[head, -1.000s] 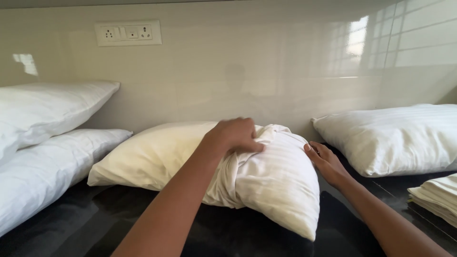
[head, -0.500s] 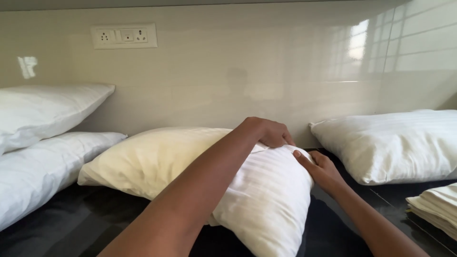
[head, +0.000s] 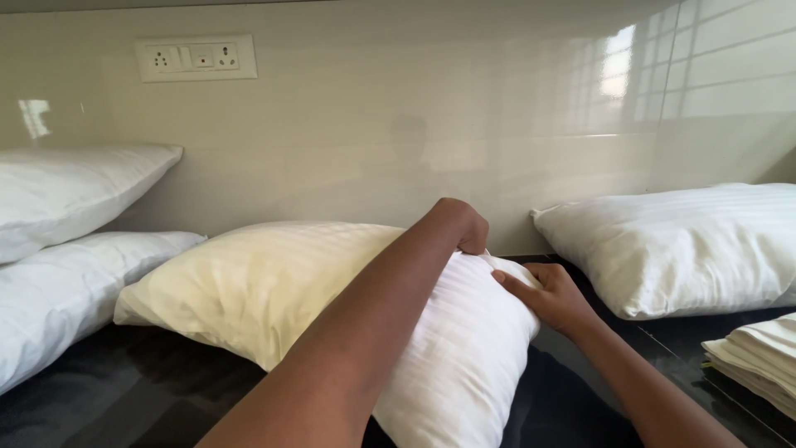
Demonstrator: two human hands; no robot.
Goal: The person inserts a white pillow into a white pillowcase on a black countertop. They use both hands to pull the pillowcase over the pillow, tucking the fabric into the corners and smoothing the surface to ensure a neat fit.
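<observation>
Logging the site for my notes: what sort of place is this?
Probably a hotel or hostel linen room: several white pillows on a dark counter, folded white linen, tiled wall with sockets.

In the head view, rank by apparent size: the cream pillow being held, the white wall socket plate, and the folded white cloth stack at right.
1. Cream striped pillow, largest by far.
2. Folded white cloth stack, though cut off by the frame edge.
3. White wall socket plate, smallest; it sits farther away, so its rank is unsure.

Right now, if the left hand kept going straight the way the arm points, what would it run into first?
Probably the tiled wall behind the pillow. The left hand grips the pillow's top edge and points toward it, though depth is hard to judge.
</observation>
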